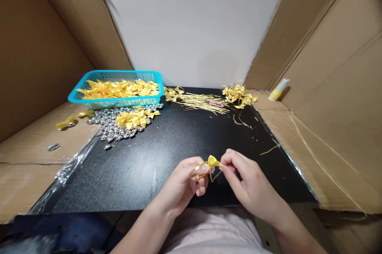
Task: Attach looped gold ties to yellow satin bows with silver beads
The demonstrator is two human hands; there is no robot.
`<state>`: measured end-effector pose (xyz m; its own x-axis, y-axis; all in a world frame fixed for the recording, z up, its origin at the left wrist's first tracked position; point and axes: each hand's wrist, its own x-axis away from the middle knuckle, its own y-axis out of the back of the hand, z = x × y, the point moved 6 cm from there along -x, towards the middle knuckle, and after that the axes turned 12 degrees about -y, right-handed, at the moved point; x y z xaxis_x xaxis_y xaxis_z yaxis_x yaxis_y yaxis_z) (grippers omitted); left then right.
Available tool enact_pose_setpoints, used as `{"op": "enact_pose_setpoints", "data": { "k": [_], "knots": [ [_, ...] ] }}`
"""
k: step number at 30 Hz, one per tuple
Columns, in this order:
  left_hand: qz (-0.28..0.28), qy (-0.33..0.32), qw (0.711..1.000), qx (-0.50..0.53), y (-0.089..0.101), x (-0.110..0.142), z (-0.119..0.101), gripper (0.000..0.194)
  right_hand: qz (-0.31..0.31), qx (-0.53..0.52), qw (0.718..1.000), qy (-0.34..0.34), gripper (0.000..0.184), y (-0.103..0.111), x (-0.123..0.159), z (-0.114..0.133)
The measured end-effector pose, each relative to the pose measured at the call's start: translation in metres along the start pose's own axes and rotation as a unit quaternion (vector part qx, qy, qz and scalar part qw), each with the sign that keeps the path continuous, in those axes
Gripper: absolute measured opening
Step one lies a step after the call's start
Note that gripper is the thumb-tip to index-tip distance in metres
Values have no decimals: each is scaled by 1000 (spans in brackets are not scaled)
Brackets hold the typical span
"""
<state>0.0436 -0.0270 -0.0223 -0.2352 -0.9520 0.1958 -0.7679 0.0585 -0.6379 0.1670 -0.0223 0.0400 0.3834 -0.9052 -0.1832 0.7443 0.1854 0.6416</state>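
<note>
Between thumb and fingers, my left hand (pixel 191 180) grips a yellow ribbon bow (pixel 212 161) above the front of the black tabletop. A loop of thin gold cord (pixel 195 169) runs over the left fingers, and a loose end hangs below the bow. Something small and silvery shows just under the bow, partly hidden. My right hand (pixel 246 176) is closed in a pinch at the bow's right side, where cord meets the fingertips. Whether the pinch is on the cord or on the ribbon's edge is hard to make out.
A turquoise basket (pixel 116 105) of yellow bows stands back left. Silver beads (pixel 110 128) and more bows (pixel 134 119) lie before it. Behind are cut gold cords (pixel 199 102), a pink tool (pixel 216 104) and finished-looking bows (pixel 237 94). A white-and-yellow roll (pixel 279 90) stands right, by cardboard walls.
</note>
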Motion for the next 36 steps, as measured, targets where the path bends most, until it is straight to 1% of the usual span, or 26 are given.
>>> {"op": "enact_pose_setpoints", "data": {
  "k": [6,10,13,16,19,24,30,36],
  "knots": [
    [18,22,999,42,-4,1,0,27,5,-12,1000,16,15,0,0,3],
    [28,30,996,75,-7,1,-1,23,7,-17,1000,1,15,1,1,3],
    [29,32,995,87,-7,1,0,24,1,-15,1000,-8,16,3,3,4],
    [20,24,997,66,-5,0,1,27,-19,-9,1000,-5,15,7,5,7],
    [2,1,999,34,-3,0,-1,32,-34,3,999,-2,15,9,8,10],
    [-12,-25,1000,-8,-2,1,-4,35,-50,13,999,-13,17,9,8,10],
    [-14,-38,998,-46,0,1,-5,34,-36,16,999,-14,17,8,6,10],
    [-14,-47,996,-76,2,0,-6,32,3,26,1000,-4,17,9,3,11]
  ]
}}
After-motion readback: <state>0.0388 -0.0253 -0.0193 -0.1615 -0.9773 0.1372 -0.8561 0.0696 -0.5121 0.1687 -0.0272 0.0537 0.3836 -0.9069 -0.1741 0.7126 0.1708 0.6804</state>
